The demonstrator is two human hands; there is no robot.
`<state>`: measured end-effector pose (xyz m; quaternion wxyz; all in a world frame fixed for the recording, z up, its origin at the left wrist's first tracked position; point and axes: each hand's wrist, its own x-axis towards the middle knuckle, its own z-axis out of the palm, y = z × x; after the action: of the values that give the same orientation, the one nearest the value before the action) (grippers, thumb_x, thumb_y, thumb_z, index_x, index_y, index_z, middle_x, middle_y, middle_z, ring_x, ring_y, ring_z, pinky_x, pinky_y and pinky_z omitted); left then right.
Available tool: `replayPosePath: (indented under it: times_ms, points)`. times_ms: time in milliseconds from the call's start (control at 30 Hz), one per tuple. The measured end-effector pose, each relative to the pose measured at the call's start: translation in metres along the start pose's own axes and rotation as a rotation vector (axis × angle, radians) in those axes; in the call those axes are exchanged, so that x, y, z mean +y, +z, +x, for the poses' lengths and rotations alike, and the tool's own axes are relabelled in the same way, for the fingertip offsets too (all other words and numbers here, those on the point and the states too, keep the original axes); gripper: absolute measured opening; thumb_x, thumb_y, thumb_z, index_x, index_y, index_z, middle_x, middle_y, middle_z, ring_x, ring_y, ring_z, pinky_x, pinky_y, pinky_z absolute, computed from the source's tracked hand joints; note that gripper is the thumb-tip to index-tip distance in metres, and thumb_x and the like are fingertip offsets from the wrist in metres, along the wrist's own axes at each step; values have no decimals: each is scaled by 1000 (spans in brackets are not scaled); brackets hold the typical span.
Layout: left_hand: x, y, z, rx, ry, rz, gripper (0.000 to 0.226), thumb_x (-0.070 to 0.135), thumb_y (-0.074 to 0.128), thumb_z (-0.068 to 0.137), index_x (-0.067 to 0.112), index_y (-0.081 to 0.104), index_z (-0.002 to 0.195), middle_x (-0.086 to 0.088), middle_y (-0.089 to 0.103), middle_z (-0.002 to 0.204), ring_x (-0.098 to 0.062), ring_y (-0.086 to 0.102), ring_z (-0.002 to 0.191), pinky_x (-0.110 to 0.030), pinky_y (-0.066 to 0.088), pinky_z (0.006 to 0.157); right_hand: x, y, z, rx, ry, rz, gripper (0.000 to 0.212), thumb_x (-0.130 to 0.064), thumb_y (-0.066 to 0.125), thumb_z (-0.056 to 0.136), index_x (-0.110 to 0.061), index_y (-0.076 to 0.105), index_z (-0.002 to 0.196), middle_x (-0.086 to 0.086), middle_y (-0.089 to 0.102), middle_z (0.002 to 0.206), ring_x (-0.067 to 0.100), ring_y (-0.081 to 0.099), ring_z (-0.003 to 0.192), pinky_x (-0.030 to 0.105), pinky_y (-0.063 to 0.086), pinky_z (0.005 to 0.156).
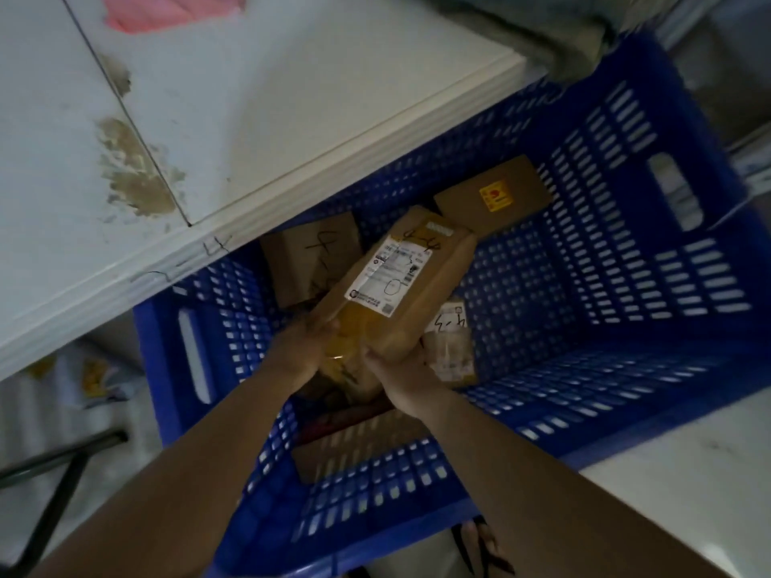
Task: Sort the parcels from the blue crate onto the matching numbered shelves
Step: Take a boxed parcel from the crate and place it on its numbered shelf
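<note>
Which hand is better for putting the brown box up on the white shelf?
Probably the left hand: it and the right hand both grip the brown cardboard parcel, but the left is nearer the white shelf.

Left hand [299, 349], right hand [401, 378]: paired grip.

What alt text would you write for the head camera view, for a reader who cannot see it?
The left hand and right hand hold a cardboard box with a white label over a blue crate. More boxes lie inside, among them a box with a yellow sticker. A white shelf runs along one side.
</note>
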<state>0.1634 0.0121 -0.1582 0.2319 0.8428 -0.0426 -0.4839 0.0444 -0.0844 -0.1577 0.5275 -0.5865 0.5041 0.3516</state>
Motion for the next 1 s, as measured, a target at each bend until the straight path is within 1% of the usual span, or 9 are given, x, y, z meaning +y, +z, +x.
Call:
replayPosePath:
  times_ms: [100,167,267,400,500,633,767,900,1000]
  points:
    - [0,2,4,56,-56,-150,52,45,59,87,8,47,122,-9,62,107,-17,57,85,-28,46,65,4,6,5,-96,24,8,99,-74,31,83,-10,-2,153,10,25,155,32,26,141,48,18,117]
    - [7,5,-6,12,-92,-314,54,40,63,85,6,41,121,-3,59,94,-11,56,75,-24,45,57,9,4,0,-71,11,94,88,-66,36,87,-12,7,151,7,35,148,29,35,134,40,26,112]
    - [26,4,-30,-23,-67,-299,51,27,63,88,5,38,126,-10,55,113,-15,55,84,-27,48,66,17,-5,-18,-33,-41,279,76,-60,39,91,-19,16,150,6,44,142,28,43,128,43,34,109]
    - [67,-6,-78,-72,14,-260,39,22,57,92,5,53,127,-15,60,122,-29,58,110,-43,48,97,16,-30,-61,44,-44,537,64,-47,37,98,-22,11,152,12,36,147,31,41,131,46,36,110]
    - [93,-10,-122,-92,80,-168,25,24,56,93,11,64,113,-12,67,107,-25,63,99,-40,51,91,14,-52,-109,59,-22,613,55,-43,30,101,-25,14,151,10,34,149,31,40,132,43,38,106]
    - [129,-16,-186,-104,163,-103,28,27,58,91,22,64,118,-1,70,99,-15,65,91,-23,50,76,19,-81,-174,82,-8,655,59,-45,29,101,-24,8,153,10,38,148,33,43,130,48,39,106]
    - [164,-21,-250,-121,241,-51,23,25,60,90,28,66,112,-2,73,97,-17,68,92,-29,50,84,32,-105,-235,185,-94,616,53,-38,32,101,-18,22,149,14,43,143,33,46,127,51,38,107]
    - [188,-19,-307,-175,332,16,27,24,63,88,24,66,114,-1,73,95,-13,67,89,-23,48,77,52,-117,-300,297,-158,582,57,-35,37,101,-13,18,150,17,37,147,32,43,131,44,36,108]
    - [195,-18,-350,-180,423,44,15,25,67,85,27,72,99,1,74,86,-10,68,86,-21,47,72,68,-124,-348,431,-255,506,58,-28,42,100,-10,17,150,19,37,146,30,46,128,35,38,105]
